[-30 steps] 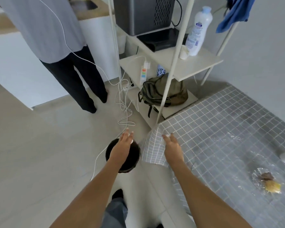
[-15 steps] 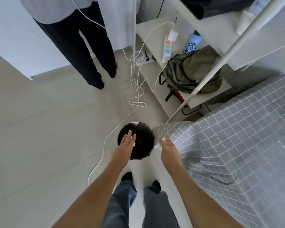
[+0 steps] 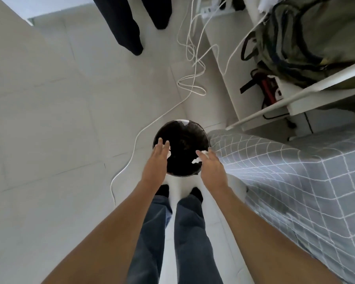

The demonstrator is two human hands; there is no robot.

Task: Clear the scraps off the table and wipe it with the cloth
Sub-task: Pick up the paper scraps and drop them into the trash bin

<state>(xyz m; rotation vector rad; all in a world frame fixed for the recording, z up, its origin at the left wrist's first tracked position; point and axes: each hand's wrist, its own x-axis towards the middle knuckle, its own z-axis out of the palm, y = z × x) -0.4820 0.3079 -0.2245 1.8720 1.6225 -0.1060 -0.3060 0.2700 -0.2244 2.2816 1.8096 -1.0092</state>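
Note:
A black round bin (image 3: 182, 140) stands on the floor beside the corner of the table, which is covered by a grey checked cloth (image 3: 295, 181). I hold both hands over the bin's mouth. My left hand (image 3: 156, 160) has straight fingers, with a small white scrap (image 3: 169, 154) just under its fingertips. My right hand (image 3: 212, 167) is spread, and a white paper scrap (image 3: 196, 160) sits loose below its thumb, over the bin. I cannot tell whether that scrap still touches the hand. The tabletop itself is out of view.
White cables (image 3: 191, 78) trail across the tiled floor to the bin's left side. A white shelf rack (image 3: 295, 95) holding an olive backpack (image 3: 316, 37) stands behind the table. Another person's dark trouser legs (image 3: 127, 23) are at the top.
My head has tipped further down, so the bin and my feet fill the centre. Both hands have come over the bin's opening, and the right hand has spread with the scrap loose beneath it.

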